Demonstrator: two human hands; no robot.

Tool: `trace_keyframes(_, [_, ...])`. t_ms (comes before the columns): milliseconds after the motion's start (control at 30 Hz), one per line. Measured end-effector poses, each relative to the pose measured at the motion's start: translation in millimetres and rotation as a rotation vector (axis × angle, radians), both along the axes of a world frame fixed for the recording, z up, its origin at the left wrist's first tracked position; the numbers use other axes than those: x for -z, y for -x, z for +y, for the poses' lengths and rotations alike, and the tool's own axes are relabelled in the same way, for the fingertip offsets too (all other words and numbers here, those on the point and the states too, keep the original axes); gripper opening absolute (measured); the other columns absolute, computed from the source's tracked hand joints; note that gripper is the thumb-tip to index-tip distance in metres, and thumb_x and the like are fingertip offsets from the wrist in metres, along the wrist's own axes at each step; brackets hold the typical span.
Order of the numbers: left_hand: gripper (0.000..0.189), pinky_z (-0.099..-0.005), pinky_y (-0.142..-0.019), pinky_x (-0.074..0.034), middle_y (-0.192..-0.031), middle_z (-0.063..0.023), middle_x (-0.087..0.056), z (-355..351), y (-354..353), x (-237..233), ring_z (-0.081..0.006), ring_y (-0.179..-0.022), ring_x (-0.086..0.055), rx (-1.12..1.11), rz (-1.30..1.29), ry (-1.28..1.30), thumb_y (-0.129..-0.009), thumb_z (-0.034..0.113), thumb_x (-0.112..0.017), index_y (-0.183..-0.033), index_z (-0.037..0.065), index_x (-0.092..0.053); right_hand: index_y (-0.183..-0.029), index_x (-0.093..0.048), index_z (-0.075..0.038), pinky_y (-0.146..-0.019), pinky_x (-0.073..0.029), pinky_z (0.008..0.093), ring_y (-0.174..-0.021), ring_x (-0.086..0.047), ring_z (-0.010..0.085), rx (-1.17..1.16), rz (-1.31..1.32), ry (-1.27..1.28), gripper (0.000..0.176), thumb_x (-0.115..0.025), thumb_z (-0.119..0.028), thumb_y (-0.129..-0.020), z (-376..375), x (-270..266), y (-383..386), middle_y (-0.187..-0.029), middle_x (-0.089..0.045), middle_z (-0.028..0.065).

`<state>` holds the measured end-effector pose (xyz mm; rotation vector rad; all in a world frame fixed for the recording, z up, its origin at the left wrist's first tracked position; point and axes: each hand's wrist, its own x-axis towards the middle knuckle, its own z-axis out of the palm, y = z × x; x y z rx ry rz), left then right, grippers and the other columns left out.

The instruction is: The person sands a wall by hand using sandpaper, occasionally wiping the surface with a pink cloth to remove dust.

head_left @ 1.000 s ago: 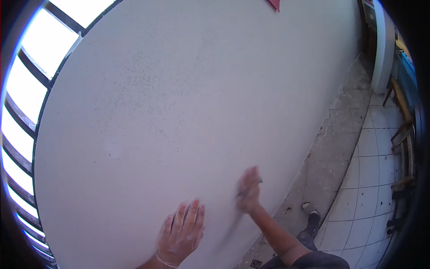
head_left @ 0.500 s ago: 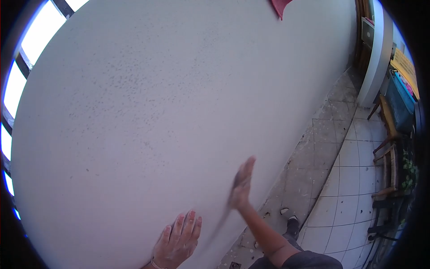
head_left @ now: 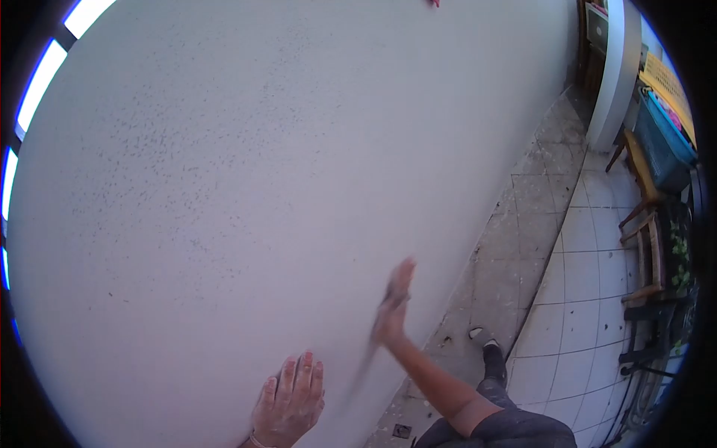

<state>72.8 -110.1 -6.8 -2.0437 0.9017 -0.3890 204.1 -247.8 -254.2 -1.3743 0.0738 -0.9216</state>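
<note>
A large pale wall (head_left: pixel 299 187) with many small dark specks at its upper left fills most of the view. Flat against its lower part lies my left hand (head_left: pixel 290 399), back toward the camera, fingers stretched, with whitish dust on the skin and a thin band at the wrist. To the right and higher, my right hand (head_left: pixel 393 302) is held edge-on at the wall, fingers extended and a little blurred, with its shadow beside it. Whether its palm touches the wall cannot be made out. Neither hand holds anything.
A tiled floor (head_left: pixel 579 280) runs along the right, with my foot (head_left: pixel 485 337) near the wall's base. Further right are wooden chairs (head_left: pixel 642 168), a blue basket (head_left: pixel 661 142), a yellow basket (head_left: pixel 670 89) and a plant (head_left: pixel 680 257). A pillar (head_left: pixel 616 78) stands at upper right.
The view has shifted, so the specks and the red cloth sit further up and left. Both hands appear slightly further left, still with fingers extended.
</note>
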Motion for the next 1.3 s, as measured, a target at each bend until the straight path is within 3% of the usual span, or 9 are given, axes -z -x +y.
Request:
trace_keyframes(200, [0.065, -0.047, -0.121, -0.006, -0.14, -0.0155, -0.054, 12.9, -6.8, 20.2, -0.036, -0.138, -0.041, 0.093, 0.107, 0.364, -0.098, 0.037, -0.041, -0.152, 0.009, -0.019, -0.155, -0.012, -0.002, -0.12, -0.007, 0.0437, -0.15, -0.007, 0.0361, 0.075, 0.034, -0.279, 0.06, -0.032, -0.019, -0.101, -46.8, -98.1, -61.1, -0.163, -0.008, 0.0164])
trace_keyframes(333, [0.083, -0.0478, -0.121, 0.001, -0.129, -0.024, -0.06, 15.7, -5.3, 18.9, -0.0428, -0.136, -0.042, 0.248, 0.027, 0.631, -0.098, 0.04, -0.044, -0.153, 0.009, 0.01, -0.157, 0.0, -0.007, -0.12, -0.01, 0.0489, -0.148, -0.015, 0.0402, 0.012, -0.019, 0.566, 0.073, -0.041, -0.029, -0.1, 20.6, -128.6, 36.1, -0.161, -0.017, 0.0187])
trace_keyframes(400, [0.077, -0.0475, -0.121, -0.001, -0.125, -0.0177, -0.064, 22.5, 2.4, 23.1, -0.0384, -0.133, -0.047, 0.251, -0.072, 0.613, -0.1, 0.04, -0.041, -0.153, 0.01, 0.005, -0.156, 0.004, -0.006, -0.12, -0.009, 0.0515, -0.149, -0.009, 0.0404, 0.023, -0.12, 0.792, 0.075, -0.037, -0.038, -0.102, 48.7, -64.2, 69.9, -0.162, -0.01, 0.0204])
trace_keyframes(533, [0.073, -0.0482, -0.121, -0.001, -0.12, -0.0151, -0.067, 33.9, 10.7, 30.0, -0.0363, -0.13, -0.051, 0.295, -0.09, 0.599, -0.1, 0.039, -0.04, -0.153, 0.01, 0.002, -0.156, -0.007, -0.006, -0.121, 0.001, 0.0481, -0.15, 0.003, 0.0365, -0.025, -0.003, -0.373, 0.059, -0.027, -0.03, -0.106, 26.6, 43.7, 5.2, -0.164, 0.0, 0.0123])
trace_keyframes(567, [0.075, -0.0479, -0.121, 0.0, -0.121, -0.0176, -0.066, 36.7, 12.7, 31.6, -0.0384, -0.13, -0.05, 0.313, -0.081, 0.612, -0.1, 0.039, -0.041, -0.153, 0.011, 0.002, -0.156, -0.006, -0.004, -0.12, 0.005, 0.0454, -0.15, 0.004, 0.0352, 0.09, 0.464, -0.111, 0.055, -0.02, -0.026, -0.107, -5.7, 48.5, -21.3, -0.164, -0.001, 0.0116])
trace_keyframes(800, [0.069, -0.0484, -0.121, 0.0, -0.119, -0.0169, -0.067, 25.0, 5.3, 28.4, -0.0364, -0.128, -0.053, 0.404, -0.049, 0.673, -0.099, 0.037, -0.042, -0.15, 0.012, -0.003, -0.152, -0.031, -0.009, -0.118, -0.006, 0.0565, -0.149, -0.011, 0.0402, 0.051, -0.201, 0.285, 0.059, -0.037, -0.038, -0.101, 23.8, -178.9, 10.3, -0.161, -0.021, 0.0141])
trace_keyframes(1033, [0.07, -0.0487, -0.121, 0.001, -0.119, -0.019, -0.067, 38.4, 12.7, 38.6, -0.0407, -0.126, -0.053, 0.435, 0.0, 0.604, -0.099, 0.04, -0.043, -0.151, 0.014, -0.005, -0.153, -0.027, -0.008, -0.12, -0.006, 0.0508, -0.15, -0.008, 0.0369, 0.119, 0.106, 0.124, 0.057, -0.031, -0.033, -0.102, 4.1, -33.9, 7.8, -0.162, -0.02, 0.0125])
trace_keyframes(1100, [0.068, -0.0489, -0.121, 0.0, -0.12, -0.0179, -0.066, 37.0, 14.5, 37.5, -0.0395, -0.126, -0.054, 0.392, -0.005, 0.617, -0.099, 0.04, -0.043, -0.15, 0.013, -0.006, -0.154, -0.022, -0.007, -0.122, -0.001, 0.0434, -0.15, -0.002, 0.0344, 0.173, 0.427, -0.238, 0.052, -0.022, -0.026, -0.106, -33.2, -52.5, -43.0, -0.162, -0.018, 0.0119])
trace_keyframes(1300, [0.067, -0.049, -0.12, -0.008, -0.136, -0.0133, -0.057, 30.5, 12.2, 49.8, -0.0265, -0.13, -0.052, 0.555, 0.012, 0.437, -0.096, 0.038, -0.045, -0.148, 0.013, -0.01, -0.156, -0.021, -0.017, -0.121, -0.007, 0.0481, -0.15, -0.012, 0.0337, 0.051, -0.081, 0.351, 0.054, -0.029, -0.03, -0.104, 7.8, -204.1, -1.6, -0.162, -0.019, 0.0085])
